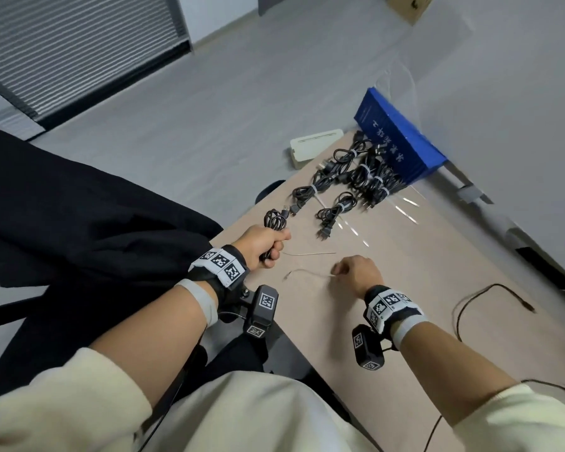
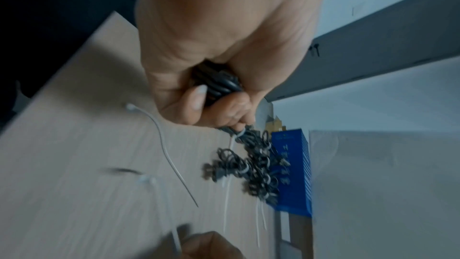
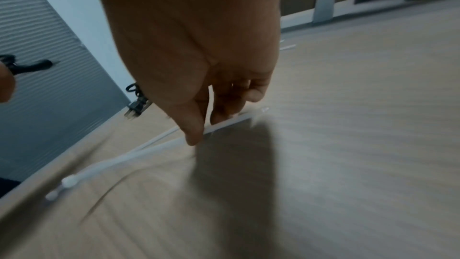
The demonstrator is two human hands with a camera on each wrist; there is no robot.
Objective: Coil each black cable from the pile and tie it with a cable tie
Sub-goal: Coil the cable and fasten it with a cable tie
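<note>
My left hand (image 1: 272, 245) grips a coiled black cable (image 1: 275, 218) at the table's near left edge, with the loops and a USB plug sticking up out of the fist. The left wrist view shows the strands (image 2: 220, 84) packed between the curled fingers and palm. To its right, my right hand (image 1: 339, 272) pinches one end of a white cable tie (image 1: 304, 272); in the right wrist view the thumb and fingers (image 3: 196, 135) hold the strip (image 3: 139, 154), whose head end trails toward the table edge. A second tie (image 1: 310, 253) lies flat between the hands.
Several coiled, tied black cables (image 1: 356, 177) are heaped at the far end against a blue box (image 1: 402, 141), with loose ties (image 1: 405, 203) beside them. A white box (image 1: 313, 146) stands behind. A loose black wire (image 1: 490, 296) loops at the right. A black jacket (image 1: 79, 207) covers the chair at left.
</note>
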